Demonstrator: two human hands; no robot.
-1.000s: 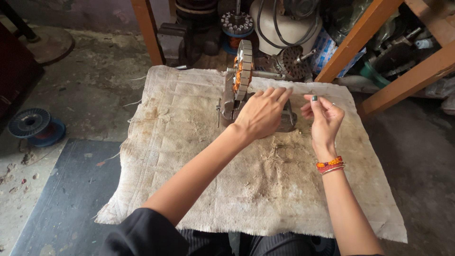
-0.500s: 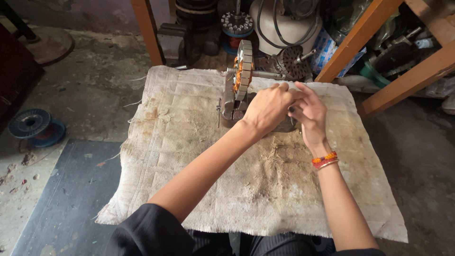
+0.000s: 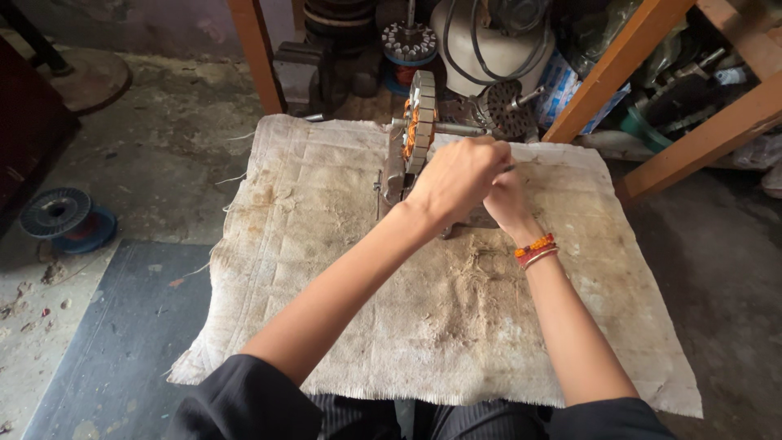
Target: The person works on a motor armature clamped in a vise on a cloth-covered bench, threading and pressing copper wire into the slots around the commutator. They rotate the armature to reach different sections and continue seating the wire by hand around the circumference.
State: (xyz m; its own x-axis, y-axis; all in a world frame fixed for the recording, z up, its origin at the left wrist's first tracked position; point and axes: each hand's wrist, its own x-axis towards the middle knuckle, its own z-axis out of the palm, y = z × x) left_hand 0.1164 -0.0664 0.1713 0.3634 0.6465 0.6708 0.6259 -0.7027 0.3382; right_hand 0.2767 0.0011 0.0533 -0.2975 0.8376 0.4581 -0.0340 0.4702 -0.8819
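Fingers of the left hand (image 3: 458, 178) are curled together over the right hand (image 3: 507, 195), whose own fingers are hidden beneath, so whether anything is gripped cannot be told. Just left of both hands, touching the knuckles, a motor stator (image 3: 418, 122) is held upright on a metal stand. Pale stacked plates and orange windings are seen. A stained cloth (image 3: 326, 244) is spread under it.

Both forearms reach forward; the left hand (image 3: 459, 175) curls over the right hand (image 3: 507, 195), fingers closed, hands touching
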